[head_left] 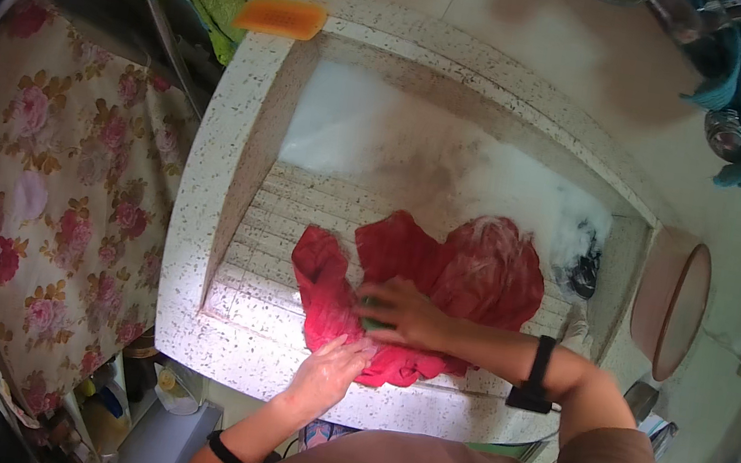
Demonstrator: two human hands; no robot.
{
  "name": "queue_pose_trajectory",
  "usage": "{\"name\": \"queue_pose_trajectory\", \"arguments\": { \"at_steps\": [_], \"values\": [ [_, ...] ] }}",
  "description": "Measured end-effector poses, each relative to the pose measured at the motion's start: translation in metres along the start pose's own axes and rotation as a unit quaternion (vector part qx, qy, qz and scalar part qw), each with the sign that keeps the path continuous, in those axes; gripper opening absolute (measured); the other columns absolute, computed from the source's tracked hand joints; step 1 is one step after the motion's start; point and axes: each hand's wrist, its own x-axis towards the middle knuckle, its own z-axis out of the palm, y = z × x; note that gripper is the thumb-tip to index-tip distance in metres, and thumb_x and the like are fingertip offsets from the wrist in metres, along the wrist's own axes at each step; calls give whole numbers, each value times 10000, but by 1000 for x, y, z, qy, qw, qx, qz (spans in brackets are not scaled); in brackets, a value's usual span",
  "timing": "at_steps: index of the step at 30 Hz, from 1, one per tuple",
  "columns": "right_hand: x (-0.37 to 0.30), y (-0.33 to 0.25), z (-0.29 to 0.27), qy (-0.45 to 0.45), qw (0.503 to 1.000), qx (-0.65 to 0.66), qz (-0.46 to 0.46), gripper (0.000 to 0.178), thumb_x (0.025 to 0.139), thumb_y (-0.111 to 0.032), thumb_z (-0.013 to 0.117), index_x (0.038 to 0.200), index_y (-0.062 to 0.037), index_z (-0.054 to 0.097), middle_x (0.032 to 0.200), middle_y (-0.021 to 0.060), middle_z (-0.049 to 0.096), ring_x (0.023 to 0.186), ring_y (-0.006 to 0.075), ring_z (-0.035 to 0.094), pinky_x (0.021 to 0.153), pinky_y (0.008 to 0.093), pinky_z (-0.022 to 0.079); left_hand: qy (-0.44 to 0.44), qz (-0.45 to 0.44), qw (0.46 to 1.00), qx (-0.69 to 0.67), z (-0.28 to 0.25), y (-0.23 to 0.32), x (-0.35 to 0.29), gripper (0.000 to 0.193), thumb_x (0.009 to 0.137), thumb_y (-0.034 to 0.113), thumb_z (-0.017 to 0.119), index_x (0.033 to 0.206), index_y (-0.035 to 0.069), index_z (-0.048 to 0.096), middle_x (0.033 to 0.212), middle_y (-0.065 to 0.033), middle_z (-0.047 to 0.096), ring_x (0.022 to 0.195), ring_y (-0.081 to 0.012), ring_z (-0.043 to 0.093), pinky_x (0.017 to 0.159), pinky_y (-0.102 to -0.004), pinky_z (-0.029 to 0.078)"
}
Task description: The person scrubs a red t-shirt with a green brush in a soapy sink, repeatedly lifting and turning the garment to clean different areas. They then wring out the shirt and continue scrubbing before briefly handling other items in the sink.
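A wet red garment (326, 277) is spread over the ridged slope of a speckled stone wash basin (205, 199), with white suds on its right-hand part. My right hand (406, 314) is closed round a small green object (372, 312), mostly hidden by the fingers, and presses it onto the cloth. At the garment's near edge, my left hand (329, 375) grips the fabric close to the basin's front ledge. Dark bands circle both of my wrists.
Foamy water (348, 119) fills the far part of the basin. A dark sudsy item (584, 266) lies at its right. An orange brush-like item (282, 18) rests on the far left corner. A pink basin (668, 306) leans at right; a floral cloth (63, 198) hangs at left.
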Motion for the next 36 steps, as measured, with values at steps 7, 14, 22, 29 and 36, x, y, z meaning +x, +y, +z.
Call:
{"name": "queue_pose_trajectory", "arguments": {
  "at_steps": [7,14,22,29,36],
  "values": [
    [-5,90,21,169,960,176,137,348,856,-346,647,1084,-87,693,1170,185,608,1106,389,521,984,479,399,-8,23,997,80,-10,0,24,215,838,37,533,1043,7,592,1075,-128,637,1067,-230,597,1050,-478,381],
    [-129,47,-17,185,966,-54,172,329,837,-353,659,1044,-102,710,1080,156,652,1038,362,599,988,459,415,-19,85,995,41,-30,6,48,186,825,207,660,803,65,541,688,-100,602,639,-307,620,585,-425,502],
    [-51,-77,-103,-170,958,14,231,267,813,-256,632,1061,-170,685,1133,112,639,1064,309,597,880,464,490,-133,-28,979,150,-40,-6,-22,234,823,273,661,752,98,524,607,-83,599,609,-263,634,586,-415,492],
    [-77,39,-32,55,995,-72,40,315,853,-283,676,1110,-101,659,1179,150,617,1074,338,588,873,439,509,-96,-4,986,137,-46,-11,-19,245,801,297,682,773,115,520,601,-52,594,602,-249,632,582,-401,490],
    [-44,24,4,109,955,-257,100,185,862,-214,610,991,-86,645,1046,150,635,984,282,608,803,404,510,-111,-8,987,117,-46,-9,-23,241,787,301,693,774,128,525,614,-32,592,614,-224,626,581,-373,466]
  ]
}}
